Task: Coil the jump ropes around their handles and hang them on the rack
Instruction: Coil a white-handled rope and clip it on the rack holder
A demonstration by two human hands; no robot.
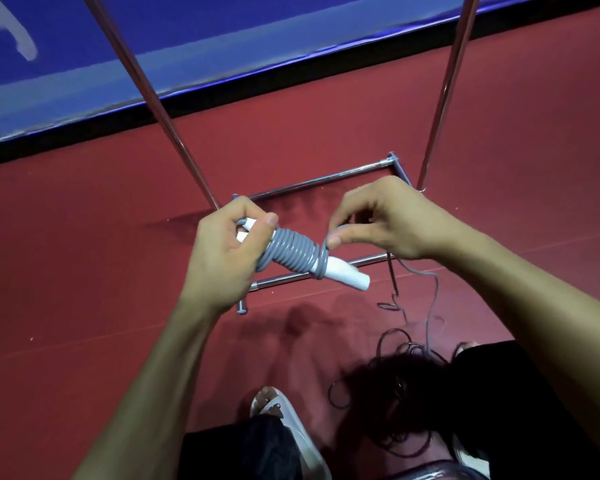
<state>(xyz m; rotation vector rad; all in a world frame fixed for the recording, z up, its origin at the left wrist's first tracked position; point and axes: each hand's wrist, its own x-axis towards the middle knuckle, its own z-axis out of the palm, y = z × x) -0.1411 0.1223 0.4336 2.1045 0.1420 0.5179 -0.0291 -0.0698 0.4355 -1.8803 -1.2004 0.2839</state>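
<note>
Red floor [84, 271]; chrome rack [312, 181] behind gray jump rope [291, 251], dark tangle [406, 386] below

Grey rope [293, 251]: tight coils round two white handles [343, 275], tilted in mid-air, loose tail trailing down. Dark ropes [395, 348]: tangled on floor [118, 271]. Chrome rack [312, 183]: upright behind.

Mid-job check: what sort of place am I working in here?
Most likely a gym or sports hall: a red floor like a court, a blue wall, a metal rack, and a grey jump rope half coiled.
</note>
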